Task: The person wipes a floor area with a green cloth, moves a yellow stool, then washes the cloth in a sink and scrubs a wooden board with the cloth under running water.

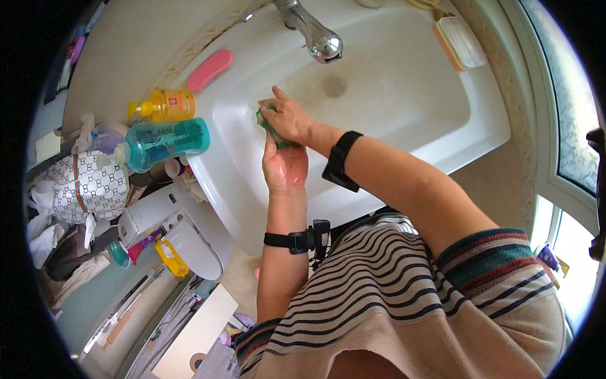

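Over the left end of a white washbasin [229, 156], my left hand [288, 166] is turned palm up, its palm wet. A green scouring pad or sponge [265, 124] lies between it and my right hand [286, 118], which presses down from above with the fingers spread a little. My left fingers are mostly hidden beneath the pad and my right hand. The chrome faucet [318, 38] stands behind them at the basin's far edge, and the drain [334, 86] shows beyond my right hand. Each forearm wears a black strap with a small device.
On the basin's left rim are a pink oblong case [210, 70], a yellow pump bottle [177, 105] and a teal bottle [165, 142]. A soap dish [460, 43] sits at the far right corner. A toilet [194, 248] is at lower left, a window [563, 94] at right.
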`<state>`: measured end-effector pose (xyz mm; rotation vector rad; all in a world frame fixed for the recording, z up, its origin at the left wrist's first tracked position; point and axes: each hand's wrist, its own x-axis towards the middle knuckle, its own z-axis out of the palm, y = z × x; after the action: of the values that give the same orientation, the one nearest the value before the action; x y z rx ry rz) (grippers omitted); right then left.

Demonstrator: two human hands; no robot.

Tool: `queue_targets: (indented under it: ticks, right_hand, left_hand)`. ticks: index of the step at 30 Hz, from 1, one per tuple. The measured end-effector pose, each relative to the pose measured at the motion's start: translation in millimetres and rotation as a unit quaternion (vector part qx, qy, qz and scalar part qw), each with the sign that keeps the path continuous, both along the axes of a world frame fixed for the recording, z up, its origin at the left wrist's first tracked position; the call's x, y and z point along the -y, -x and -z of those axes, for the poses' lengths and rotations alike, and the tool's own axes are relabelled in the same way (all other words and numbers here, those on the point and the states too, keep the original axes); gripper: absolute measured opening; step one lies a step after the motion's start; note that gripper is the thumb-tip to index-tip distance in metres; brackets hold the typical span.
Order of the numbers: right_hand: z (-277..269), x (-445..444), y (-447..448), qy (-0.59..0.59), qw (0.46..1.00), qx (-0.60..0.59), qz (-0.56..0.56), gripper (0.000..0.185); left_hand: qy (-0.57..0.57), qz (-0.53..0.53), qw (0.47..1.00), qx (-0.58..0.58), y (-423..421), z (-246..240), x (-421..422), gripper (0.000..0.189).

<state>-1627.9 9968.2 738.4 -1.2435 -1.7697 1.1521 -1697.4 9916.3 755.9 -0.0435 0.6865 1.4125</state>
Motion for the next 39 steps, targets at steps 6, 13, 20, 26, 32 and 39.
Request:
queue_targets:
  ticks: [6,13,20,26,32,39]
  right_hand:
    - [3,16,8,-0.07,0.996,-0.033,0.032,0.035]
    - [-2,14,6,0.076,0.995,-0.056,0.04,0.036]
    - [-28,65,11,-0.065,0.989,-0.06,0.114,0.021]
    - [-32,47,6,0.04,0.992,-0.102,0.061,0.021]
    - [-39,23,0,0.162,0.986,-0.039,0.002,0.034]
    - [-36,19,6,0.252,0.968,0.002,-0.004,0.043]
  left_hand:
    - [0.083,-0.054,0.992,-0.083,-1,-17,-5,0.044]
    - [0.021,0.011,0.999,-0.036,-4,-15,6,0.042]
    - [-0.037,0.008,0.996,-0.082,8,5,13,0.052]
    - [-0.054,0.034,0.997,-0.038,8,9,21,0.045]
    - [0.06,0.054,0.988,-0.132,-2,-22,29,0.042]
    - [0.092,0.065,0.98,-0.162,-4,-22,33,0.043]
